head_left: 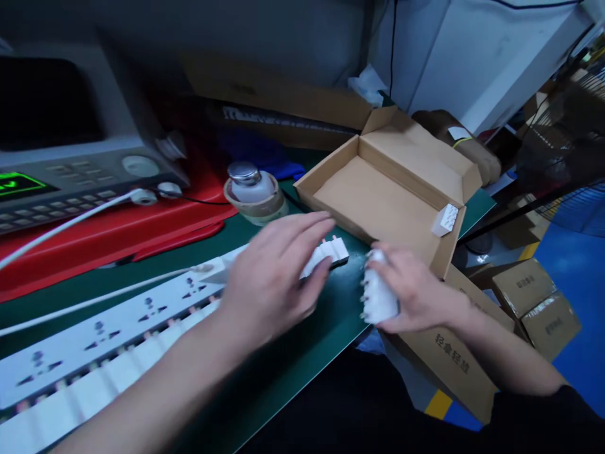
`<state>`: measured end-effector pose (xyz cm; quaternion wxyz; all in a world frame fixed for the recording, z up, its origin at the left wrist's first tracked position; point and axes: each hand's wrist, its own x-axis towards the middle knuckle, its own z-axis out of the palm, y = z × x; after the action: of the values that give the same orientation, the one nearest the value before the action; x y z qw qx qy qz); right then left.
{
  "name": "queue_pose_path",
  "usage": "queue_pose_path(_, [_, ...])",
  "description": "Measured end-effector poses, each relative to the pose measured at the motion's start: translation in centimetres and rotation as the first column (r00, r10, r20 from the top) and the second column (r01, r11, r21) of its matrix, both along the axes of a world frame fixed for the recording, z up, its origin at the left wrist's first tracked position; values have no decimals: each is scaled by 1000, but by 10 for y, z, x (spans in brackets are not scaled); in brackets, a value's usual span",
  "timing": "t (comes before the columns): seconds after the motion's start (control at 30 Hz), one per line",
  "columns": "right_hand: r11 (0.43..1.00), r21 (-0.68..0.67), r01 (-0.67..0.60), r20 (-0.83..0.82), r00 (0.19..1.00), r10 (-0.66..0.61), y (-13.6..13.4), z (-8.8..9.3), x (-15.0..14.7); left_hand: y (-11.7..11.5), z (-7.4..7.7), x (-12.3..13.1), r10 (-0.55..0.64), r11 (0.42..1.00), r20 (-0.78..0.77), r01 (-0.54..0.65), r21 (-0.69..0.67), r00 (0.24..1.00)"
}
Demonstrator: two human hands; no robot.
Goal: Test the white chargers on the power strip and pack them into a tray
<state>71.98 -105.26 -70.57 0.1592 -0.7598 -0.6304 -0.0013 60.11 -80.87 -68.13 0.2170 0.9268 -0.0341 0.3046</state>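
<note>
My left hand [276, 280] is blurred. Its fingers and thumb close around a small white ridged plastic block [326, 255], which sticks out beyond the fingertips. My right hand [413, 284] wraps a white ribbed cylindrical part [380, 290] with a toothed end, and holds it just above the green mat [302, 353]. Between my hands lies a small gap. Behind them stands an open cardboard box [387, 189], empty apart from a small white label or pad [445, 219] on its front wall. A long white power strip [108, 334] lies to the left, under my left forearm.
A small bottle with a metal cap [250, 188] stands in a tape roll behind my left hand. A bench instrument [80, 170] with a green display sits on a red mat [118, 233]. White cables cross the mat. Cardboard cartons [534, 306] and a fan guard [571, 208] are at right.
</note>
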Motion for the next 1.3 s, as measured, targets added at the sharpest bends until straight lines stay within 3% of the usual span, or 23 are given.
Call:
queue_pose_path(0.1, [999, -14, -46, 28, 999, 47, 12, -46, -22, -29, -1, 67, -189, 969, -129, 206, 134, 973])
queue_pose_path(0.2, [997, 67, -28, -8, 1000, 28, 18, -81, -24, -67, -6, 127, -256, 933, -349, 325, 155, 902])
queue_pose_path(0.43, [993, 121, 11, -65, 998, -3, 19, -102, -23, -150, -24, 245, -426, 877, -581, 475, -76, 694])
queue_pose_path(0.6, [976, 216, 9, -54, 999, 3, 20, -109, -24, -167, -41, 282, -516, 816, -574, 570, -102, 636])
queue_pose_path(0.8, [955, 296, 9, -36, 999, 2, 20, -108, -23, -175, -53, 288, -553, 767, -584, 637, -77, 594])
queue_pose_path(0.93, [960, 280, 28, -76, 997, -7, 17, -104, -21, -168, -47, 264, -505, 841, -546, 524, -136, 668])
queue_pose_path(1.03, [972, 228, 52, -86, 996, -33, 14, -105, -22, -133, -24, 213, -487, 871, -442, 458, -180, 753])
queue_pose_path(1.1, [969, 233, 82, -59, 996, -70, 12, -108, -22, -100, -1, 157, -479, 877, -371, 443, -185, 795])
queue_pose_path(1.17, [958, 272, 91, -25, 996, -88, 10, -109, -21, -70, 20, 88, -377, 926, -398, 355, -132, 836])
queue_pose_path(1.23, [964, 260, 48, -1, 999, -50, 9, -104, -19, -49, 31, 14, -178, 981, -507, 190, -27, 844])
queue_pose_path(1.3, [986, 167, -29, 18, 999, 26, 9, -94, -14, -39, 24, -53, 101, 990, -639, -16, 138, 763])
